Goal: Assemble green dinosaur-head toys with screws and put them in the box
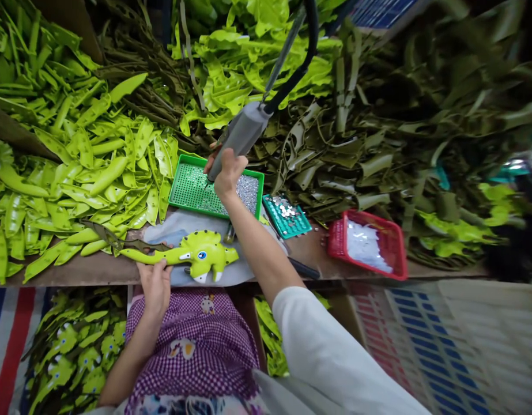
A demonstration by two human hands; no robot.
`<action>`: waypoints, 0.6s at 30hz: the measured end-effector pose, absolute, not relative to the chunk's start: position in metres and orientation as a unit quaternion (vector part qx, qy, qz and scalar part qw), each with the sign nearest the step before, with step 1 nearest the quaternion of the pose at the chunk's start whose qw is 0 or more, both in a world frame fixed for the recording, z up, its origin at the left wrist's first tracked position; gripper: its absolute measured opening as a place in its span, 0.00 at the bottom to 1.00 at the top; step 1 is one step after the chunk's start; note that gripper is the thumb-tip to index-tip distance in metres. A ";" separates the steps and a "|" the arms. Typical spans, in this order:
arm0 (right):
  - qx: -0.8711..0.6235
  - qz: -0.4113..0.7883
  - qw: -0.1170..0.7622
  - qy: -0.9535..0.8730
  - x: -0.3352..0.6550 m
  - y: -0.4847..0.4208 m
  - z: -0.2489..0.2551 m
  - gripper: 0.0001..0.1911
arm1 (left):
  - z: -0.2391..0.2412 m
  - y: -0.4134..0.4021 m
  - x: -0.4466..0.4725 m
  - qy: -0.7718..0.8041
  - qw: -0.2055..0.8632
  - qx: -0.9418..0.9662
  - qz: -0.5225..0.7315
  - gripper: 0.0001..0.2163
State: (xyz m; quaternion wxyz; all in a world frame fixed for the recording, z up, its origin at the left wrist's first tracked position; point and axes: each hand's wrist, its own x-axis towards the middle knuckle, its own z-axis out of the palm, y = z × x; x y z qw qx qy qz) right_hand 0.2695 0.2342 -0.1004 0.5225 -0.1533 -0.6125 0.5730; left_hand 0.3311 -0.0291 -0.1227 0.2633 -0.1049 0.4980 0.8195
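My right hand [229,176] is wrapped around a grey electric screwdriver [244,131] that hangs from a black cord. Its tip points down into a green perforated tray [218,211] of small silvery screws [247,195]. Low on the left, my left hand [155,283] grips a lime-green plastic toy dinosaur [203,256] by its long narrow part. The toy has a blue eye and dark spots, and lies over a grey-blue cloth [244,271] at the bench edge. A dark olive plastic piece [108,236] lies along the toy's narrow part.
A teal tray [287,216] with small round metal pieces sits right of the screws. Further right stands a red basket [397,253] of whitish pieces. Lime-green parts [105,167] pile up at left, olive parts [361,161] at right. More toy pieces [82,351] lie below the bench.
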 end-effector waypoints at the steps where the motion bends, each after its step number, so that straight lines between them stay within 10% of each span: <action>1: -0.154 0.570 0.521 -0.617 0.269 0.234 -0.102 0.28 | -0.123 -0.029 0.331 0.497 0.264 -0.102 0.820 0.33; 18: -0.115 0.676 0.462 -0.562 0.335 0.130 -0.043 0.37 | -0.124 -0.027 0.333 0.498 0.262 -0.112 0.819 0.30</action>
